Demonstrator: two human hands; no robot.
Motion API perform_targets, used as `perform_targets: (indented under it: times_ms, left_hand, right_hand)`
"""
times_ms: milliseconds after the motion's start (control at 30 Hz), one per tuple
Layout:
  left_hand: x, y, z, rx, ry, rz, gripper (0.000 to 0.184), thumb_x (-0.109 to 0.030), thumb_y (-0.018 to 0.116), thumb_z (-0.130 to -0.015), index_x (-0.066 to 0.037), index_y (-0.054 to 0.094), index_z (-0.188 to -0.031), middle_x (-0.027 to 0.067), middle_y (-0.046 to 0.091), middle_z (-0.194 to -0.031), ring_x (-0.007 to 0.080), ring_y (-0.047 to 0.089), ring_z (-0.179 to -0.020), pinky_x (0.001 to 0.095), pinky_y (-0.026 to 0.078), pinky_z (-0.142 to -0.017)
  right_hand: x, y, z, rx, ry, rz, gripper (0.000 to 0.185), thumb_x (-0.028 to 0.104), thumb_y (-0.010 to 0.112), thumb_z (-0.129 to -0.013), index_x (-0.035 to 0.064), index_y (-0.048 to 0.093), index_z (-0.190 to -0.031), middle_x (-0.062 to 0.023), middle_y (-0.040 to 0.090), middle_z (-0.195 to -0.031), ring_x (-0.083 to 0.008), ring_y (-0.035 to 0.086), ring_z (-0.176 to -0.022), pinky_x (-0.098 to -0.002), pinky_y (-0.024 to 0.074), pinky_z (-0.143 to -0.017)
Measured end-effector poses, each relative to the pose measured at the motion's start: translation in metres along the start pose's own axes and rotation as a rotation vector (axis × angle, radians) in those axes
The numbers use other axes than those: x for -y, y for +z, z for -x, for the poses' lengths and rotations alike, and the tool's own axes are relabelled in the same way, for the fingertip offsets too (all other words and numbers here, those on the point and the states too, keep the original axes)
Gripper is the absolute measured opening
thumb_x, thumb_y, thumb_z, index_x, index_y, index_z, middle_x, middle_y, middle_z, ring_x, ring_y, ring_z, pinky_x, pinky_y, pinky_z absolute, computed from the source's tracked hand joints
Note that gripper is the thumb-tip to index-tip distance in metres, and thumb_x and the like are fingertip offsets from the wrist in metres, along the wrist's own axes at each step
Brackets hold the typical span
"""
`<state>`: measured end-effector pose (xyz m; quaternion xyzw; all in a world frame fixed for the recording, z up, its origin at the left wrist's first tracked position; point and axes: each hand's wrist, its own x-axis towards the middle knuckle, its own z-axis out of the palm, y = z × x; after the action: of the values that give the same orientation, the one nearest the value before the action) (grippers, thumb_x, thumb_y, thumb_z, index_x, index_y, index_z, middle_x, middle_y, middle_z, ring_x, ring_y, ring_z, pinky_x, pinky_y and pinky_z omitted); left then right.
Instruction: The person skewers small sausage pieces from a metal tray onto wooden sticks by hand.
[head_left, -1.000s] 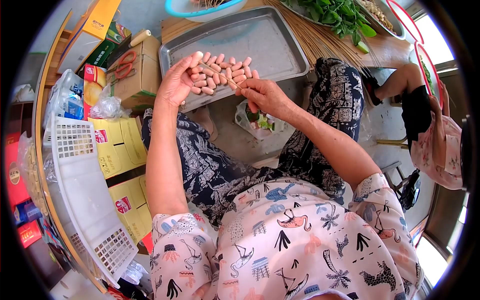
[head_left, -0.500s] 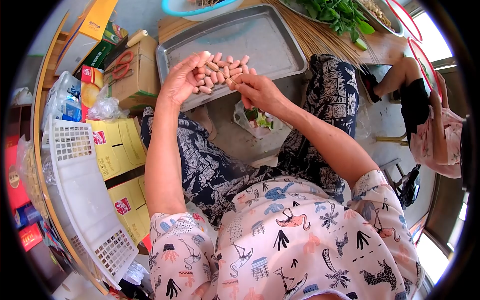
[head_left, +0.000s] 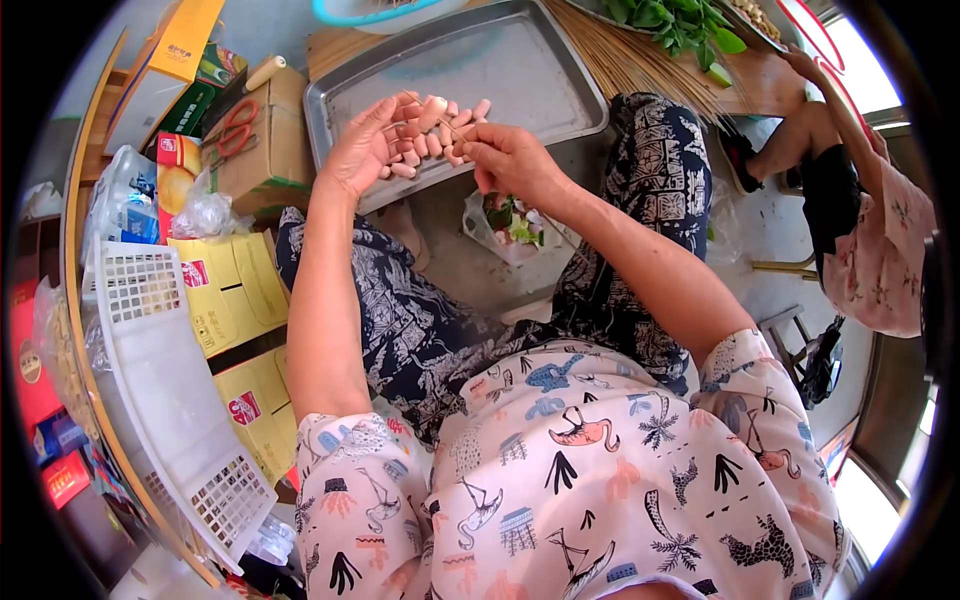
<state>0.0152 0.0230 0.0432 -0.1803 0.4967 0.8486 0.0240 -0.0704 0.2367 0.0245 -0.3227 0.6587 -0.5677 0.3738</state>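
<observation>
Small pinkish sausages (head_left: 433,146) lie in a pile at the near left part of a metal tray (head_left: 335,100). Over the pile, my left hand (head_left: 360,150) has its thumb and fingers curled round the end of one sausage (head_left: 433,113). My right hand (head_left: 515,165) pinches a thin wooden skewer between thumb and fingers, just right of the pile. The skewer slants up toward the sausage at my left fingertips. Whether its tip runs through that sausage is hard to make out.
Bundled bamboo skewers (head_left: 630,60) and leafy greens (head_left: 680,25) lie right of the tray. Scissors (head_left: 237,128) rest on a cardboard box (head_left: 270,140) at left. A plastic bag of scraps (head_left: 510,235) sits below. Another person (head_left: 875,240) sits at the right.
The sausage at my left fingertips has shifted right, away from the palm. The other person's arm has reached up toward the table. The view has shifted slightly.
</observation>
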Motion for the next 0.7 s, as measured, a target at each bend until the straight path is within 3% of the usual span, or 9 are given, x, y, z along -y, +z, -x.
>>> perform_targets:
  times_ms: [133, 333, 400, 700]
  left_hand:
    - [0.004, -0.002, 0.0, 0.091, -0.019, -0.093, 0.04, -0.027, 0.063, -0.087, -0.001, 0.056, -0.116, 0.0072, 0.063, -0.089, 0.0147, 0.06, -0.074, 0.0256, 0.051, -0.067]
    - [0.013, -0.001, -0.007, 0.04, -0.024, -0.176, 0.033, -0.023, 0.063, -0.087, -0.002, 0.058, -0.111, 0.0052, 0.063, -0.086, 0.0135, 0.06, -0.075, 0.0252, 0.05, -0.065]
    - [0.014, 0.001, -0.009, 0.044, -0.033, -0.176, 0.031, -0.023, 0.063, -0.087, -0.002, 0.059, -0.109, 0.0045, 0.062, -0.085, 0.0131, 0.06, -0.075, 0.0248, 0.049, -0.063]
    - [0.016, 0.0, -0.009, 0.07, -0.125, -0.246, 0.027, -0.026, 0.059, -0.089, -0.004, 0.06, -0.105, 0.0019, 0.062, -0.084, 0.0109, 0.059, -0.073, 0.0226, 0.048, -0.059]
  right_hand:
    - [0.001, -0.002, 0.0, -0.014, 0.011, 0.018, 0.019, 0.019, 0.049, -0.094, 0.004, 0.061, -0.097, -0.0005, 0.052, -0.056, -0.0056, 0.048, -0.048, -0.0214, 0.0382, -0.045]
    - [0.002, 0.001, 0.002, -0.012, -0.015, 0.015, 0.019, 0.019, 0.049, -0.093, 0.0038, 0.061, -0.094, -0.0003, 0.052, -0.055, -0.0058, 0.046, -0.046, -0.0219, 0.0372, -0.043]
    - [0.005, 0.0, 0.004, -0.033, 0.023, 0.046, 0.019, 0.018, 0.051, -0.088, 0.0044, 0.063, -0.084, -0.0038, 0.059, -0.054, -0.0095, 0.053, -0.052, -0.0268, 0.0419, -0.053]
    - [-0.007, -0.001, -0.006, -0.056, 0.0, 0.007, 0.018, 0.018, 0.051, -0.088, 0.0041, 0.062, -0.085, -0.004, 0.058, -0.054, -0.0103, 0.05, -0.048, -0.0271, 0.0405, -0.051]
